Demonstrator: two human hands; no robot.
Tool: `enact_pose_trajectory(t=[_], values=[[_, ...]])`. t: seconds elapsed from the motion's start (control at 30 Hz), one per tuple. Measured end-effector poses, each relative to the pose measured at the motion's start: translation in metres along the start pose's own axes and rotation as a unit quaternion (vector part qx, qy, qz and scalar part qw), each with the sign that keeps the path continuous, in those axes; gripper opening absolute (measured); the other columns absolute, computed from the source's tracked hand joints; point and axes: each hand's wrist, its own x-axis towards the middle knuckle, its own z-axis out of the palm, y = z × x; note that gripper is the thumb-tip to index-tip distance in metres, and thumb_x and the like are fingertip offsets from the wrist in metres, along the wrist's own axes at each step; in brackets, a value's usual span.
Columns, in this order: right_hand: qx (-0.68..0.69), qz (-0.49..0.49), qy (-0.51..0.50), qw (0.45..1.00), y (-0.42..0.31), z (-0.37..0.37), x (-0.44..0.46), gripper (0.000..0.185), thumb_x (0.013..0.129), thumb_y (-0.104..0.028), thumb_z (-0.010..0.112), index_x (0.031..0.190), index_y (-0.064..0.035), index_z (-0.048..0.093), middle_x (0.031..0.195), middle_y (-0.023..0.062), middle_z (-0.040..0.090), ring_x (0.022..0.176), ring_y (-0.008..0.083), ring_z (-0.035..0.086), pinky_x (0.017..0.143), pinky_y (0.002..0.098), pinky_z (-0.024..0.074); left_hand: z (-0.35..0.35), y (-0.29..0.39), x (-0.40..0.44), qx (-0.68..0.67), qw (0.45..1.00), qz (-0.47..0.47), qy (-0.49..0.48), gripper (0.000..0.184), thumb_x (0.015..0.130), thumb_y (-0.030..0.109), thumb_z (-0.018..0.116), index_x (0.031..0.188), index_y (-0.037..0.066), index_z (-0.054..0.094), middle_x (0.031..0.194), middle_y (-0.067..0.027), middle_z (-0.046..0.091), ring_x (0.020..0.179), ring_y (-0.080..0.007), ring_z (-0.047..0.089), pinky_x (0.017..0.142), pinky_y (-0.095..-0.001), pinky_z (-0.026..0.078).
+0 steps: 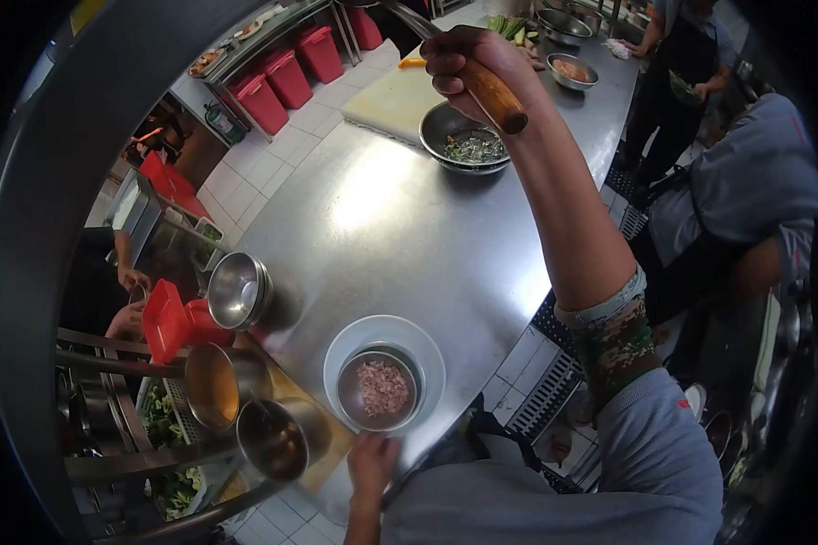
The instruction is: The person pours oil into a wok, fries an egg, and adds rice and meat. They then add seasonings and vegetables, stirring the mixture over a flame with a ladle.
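Observation:
Raised over the far part of the steel table, my right hand (pixel 468 68) is closed round the wooden handle (pixel 498 100) of a metal utensil. Its metal shaft runs up and left from my fist, and its working end is cut off by the top of the view. My left hand (pixel 373 463) rests at the table's near edge with its fingers out, holding nothing that I can see. Just beyond those fingers, a metal bowl (pixel 345 400) of chopped pinkish meat (pixel 382 389) sits inside a larger pale basin (pixel 341 341).
Behind my raised hand stands a bowl of chopped greens (pixel 473 150) beside a cutting board (pixel 373 104). Stacked metal bowls (pixel 238 291), a pot of orange liquid (pixel 214 391) and a dark pot (pixel 273 440) are left. Co-workers stand at right (pixel 745 182) and left (pixel 95 272).

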Motion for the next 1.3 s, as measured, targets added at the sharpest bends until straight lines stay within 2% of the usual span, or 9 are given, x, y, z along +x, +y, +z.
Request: enact_pose_trajectory(t=[0.4,0.47,0.53,0.63,0.8,1.07,1.17,1.23,1.3], values=[[0.011,-0.007,-0.034,0.999,-0.002,0.001,-0.012,0.01,0.092,-0.004,0.046,0.089,0.0047,0.048,0.071,0.0034,0.048,0.048,0.0037,0.044,0.039,0.02,0.0356,-0.002,-0.003,0.001,0.022,0.999,0.028,-0.004,0.021,0.077,0.014,0.072,0.095,0.004,0.069,0.095,-0.0129,0.065,0.083,-0.03,0.063,0.072,-0.0372,0.05],[-0.052,0.021,-0.02,0.998,-0.001,0.001,-0.034,0.013,0.09,-0.015,0.05,0.089,-0.0027,0.051,0.056,-0.002,0.045,0.044,0.0074,0.044,0.039,0.022,0.0383,0.001,-0.005,0.002,0.023,0.999,0.037,0.006,0.022,0.077,0.014,0.072,0.096,0.004,0.069,0.096,-0.0124,0.065,0.083,-0.0293,0.064,0.072,-0.0368,0.05],[-0.059,0.042,-0.032,0.997,0.002,0.002,-0.068,0.011,0.09,-0.014,0.05,0.086,-0.0036,0.05,0.057,-0.0007,0.047,0.044,0.0055,0.045,0.037,0.0203,0.0389,0.001,-0.005,0.0,0.02,0.999,0.037,0.02,0.023,0.077,0.014,0.072,0.097,0.004,0.069,0.097,-0.012,0.065,0.083,-0.0286,0.064,0.072,-0.0363,0.05],[-0.05,0.033,-0.025,0.998,0.016,0.011,-0.121,0.011,0.09,-0.01,0.048,0.096,-0.0013,0.051,0.067,0.0021,0.052,0.043,0.0044,0.045,0.035,0.0183,0.038,-0.002,-0.001,-0.001,-0.005,1.0,0.021,0.011,0.022,0.078,0.014,0.072,0.099,0.005,0.069,0.098,-0.0102,0.065,0.083,-0.0271,0.064,0.073,-0.0349,0.05],[0.067,0.151,-0.007,0.986,0.042,0.019,-0.181,0.04,0.087,-0.003,0.047,0.126,-0.0023,0.042,0.084,0.0054,0.056,0.041,0.0054,0.045,0.032,0.0182,0.0362,-0.005,0.001,0.001,-0.008,0.999,0.038,0.018,0.02,0.079,0.013,0.07,0.098,0.006,0.069,0.097,-0.0082,0.065,0.083,-0.0269,0.064,0.072,-0.0341,0.05],[0.097,0.335,-0.05,0.936,0.075,0.053,-0.219,0.048,0.082,0.0,0.052,0.129,-0.0035,0.04,0.086,0.0065,0.052,0.041,0.0079,0.044,0.034,0.0216,0.0361,-0.013,-0.002,-0.008,-0.034,0.996,0.035,0.076,0.022,0.08,0.015,0.07,0.097,0.002,0.067,0.099,-0.0116,0.065,0.085,-0.0281,0.064,0.075,-0.0331,0.051],[0.108,0.367,-0.067,0.921,0.084,0.07,-0.222,0.047,0.083,0.001,0.051,0.128,-0.0045,0.04,0.086,0.0062,0.052,0.042,0.0088,0.044,0.036,0.0218,0.0372,-0.013,-0.007,-0.01,-0.074,0.992,-0.033,0.097,0.024,0.081,0.015,0.069,0.1,0.0,0.066,0.099,-0.0143,0.065,0.084,-0.0274,0.065,0.076,-0.0328,0.051],[0.094,0.39,-0.104,0.91,0.09,0.081,-0.22,0.047,0.084,0.001,0.05,0.129,-0.0048,0.039,0.086,0.006,0.053,0.043,0.0094,0.045,0.038,0.0215,0.0376,-0.014,-0.004,-0.006,-0.194,0.959,-0.153,0.137,0.03,0.084,0.016,0.068,0.108,0.0,0.062,0.097,-0.0156,0.066,0.083,-0.0257,0.066,0.076,-0.0331,0.051],[0.082,0.4,-0.136,0.903,0.098,0.093,-0.217,0.048,0.085,0.001,0.05,0.131,-0.0048,0.037,0.085,0.0059,0.054,0.044,0.0096,0.046,0.039,0.0216,0.0375,-0.015,-0.003,0.002,-0.184,0.957,-0.16,0.155,0.032,0.084,0.017,0.067,0.111,0.001,0.061,0.096,-0.0157,0.066,0.082,-0.0247,0.066,0.075,-0.0331,0.052]])
